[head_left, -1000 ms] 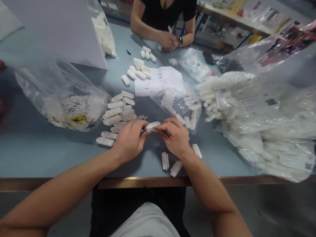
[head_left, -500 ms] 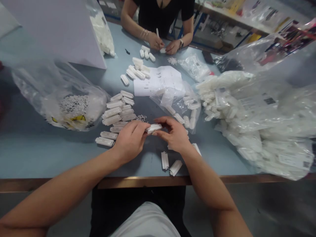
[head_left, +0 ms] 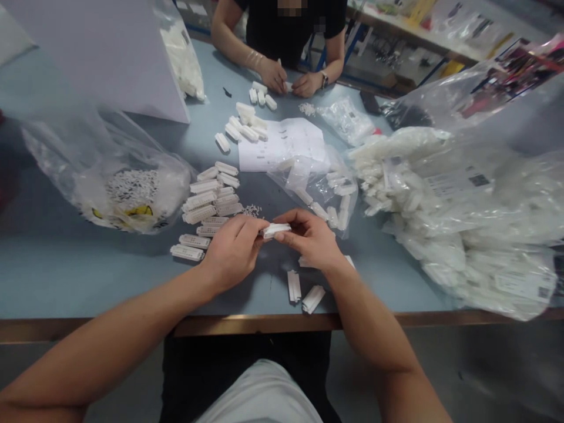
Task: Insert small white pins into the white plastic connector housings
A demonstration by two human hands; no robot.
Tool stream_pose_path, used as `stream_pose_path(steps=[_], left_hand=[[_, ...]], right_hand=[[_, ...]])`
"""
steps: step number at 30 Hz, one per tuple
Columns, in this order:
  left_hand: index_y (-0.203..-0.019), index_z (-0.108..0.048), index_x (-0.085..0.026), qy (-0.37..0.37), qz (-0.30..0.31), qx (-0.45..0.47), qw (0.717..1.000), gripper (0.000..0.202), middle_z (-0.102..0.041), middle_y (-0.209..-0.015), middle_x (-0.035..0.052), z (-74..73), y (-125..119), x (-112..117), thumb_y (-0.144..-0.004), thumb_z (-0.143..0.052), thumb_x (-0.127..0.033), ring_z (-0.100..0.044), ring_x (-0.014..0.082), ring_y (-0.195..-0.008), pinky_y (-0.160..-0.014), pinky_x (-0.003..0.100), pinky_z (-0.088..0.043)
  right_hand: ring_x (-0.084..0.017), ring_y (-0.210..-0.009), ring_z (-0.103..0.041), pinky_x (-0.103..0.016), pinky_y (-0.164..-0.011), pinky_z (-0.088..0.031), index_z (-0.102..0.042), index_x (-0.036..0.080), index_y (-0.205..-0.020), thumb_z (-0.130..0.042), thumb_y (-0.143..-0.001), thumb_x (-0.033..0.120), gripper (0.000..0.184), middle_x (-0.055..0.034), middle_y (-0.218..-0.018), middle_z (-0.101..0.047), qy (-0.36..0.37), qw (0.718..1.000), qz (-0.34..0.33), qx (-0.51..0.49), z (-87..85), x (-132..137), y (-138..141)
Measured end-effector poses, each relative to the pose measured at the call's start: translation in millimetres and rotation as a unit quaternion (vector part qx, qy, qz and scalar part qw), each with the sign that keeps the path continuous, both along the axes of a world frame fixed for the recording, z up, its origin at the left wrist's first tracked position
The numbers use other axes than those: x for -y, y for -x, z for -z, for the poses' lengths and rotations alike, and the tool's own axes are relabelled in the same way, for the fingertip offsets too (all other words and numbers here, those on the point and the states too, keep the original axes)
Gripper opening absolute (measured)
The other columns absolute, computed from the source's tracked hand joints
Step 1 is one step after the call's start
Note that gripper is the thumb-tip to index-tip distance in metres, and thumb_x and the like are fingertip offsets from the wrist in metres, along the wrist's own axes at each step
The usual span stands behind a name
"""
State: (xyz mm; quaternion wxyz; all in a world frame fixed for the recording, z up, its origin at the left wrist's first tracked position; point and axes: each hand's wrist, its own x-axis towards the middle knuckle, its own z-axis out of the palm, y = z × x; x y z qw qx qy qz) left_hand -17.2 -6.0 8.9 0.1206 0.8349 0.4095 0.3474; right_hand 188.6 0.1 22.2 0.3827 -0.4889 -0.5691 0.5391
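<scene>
Between my two hands is a small white plastic housing, long and narrow, held above the table. My left hand is closed, with thumb and forefinger pinching its left end. The fingers and thumb of my right hand grip its right end. Beside my left hand lie rows of similar white plastic pieces. A small heap of tiny white parts sits just beyond the left fingers. Nearer the table edge, below my right hand, are loose white pieces.
A clear bag of tiny parts stands at left, and large bags of white pieces fill the right. A printed sheet lies ahead, partly under an open bag. Across the table, a co-worker's hands handle a white piece.
My right thumb and fingers have shifted slightly on the white plastic housing, which has turned a little. My left hand stays nearly still. The co-worker's hands have moved slightly left.
</scene>
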Motion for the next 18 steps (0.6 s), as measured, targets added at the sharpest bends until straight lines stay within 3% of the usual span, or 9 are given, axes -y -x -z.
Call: stream_pose_path(steps=[9, 18], left_hand=[[-0.107, -0.066, -0.020, 0.122, -0.054, 0.002, 0.991, 0.020, -0.072, -0.096, 0.0072, -4.8, -0.7, -0.6, -0.097, -0.054, -0.032, -0.066, 0.0232, -0.088, -0.080, 0.036, -0.053], [-0.105, -0.065, -0.020, 0.082, -0.021, 0.003, 0.996, 0.017, -0.072, -0.094, 0.0074, -5.0, -0.9, 0.2, -0.097, -0.052, -0.026, -0.066, 0.0226, -0.088, -0.080, 0.036, -0.053]], right_hand=[[-0.017, -0.082, -0.069, -0.031, -0.074, -0.057, -0.071, 0.021, -0.098, -0.091, -0.064, 0.044, 0.046, -0.0029, -0.092, -0.075, 0.017, 0.999, -0.004, -0.043, 2.0, -3.3, -0.2], [-0.014, -0.074, -0.065, -0.026, -0.067, -0.053, -0.072, 0.020, -0.098, -0.086, -0.072, 0.043, 0.038, -0.0023, -0.089, -0.074, 0.025, 1.000, -0.003, -0.017, -1.6, -0.2, -0.1]])
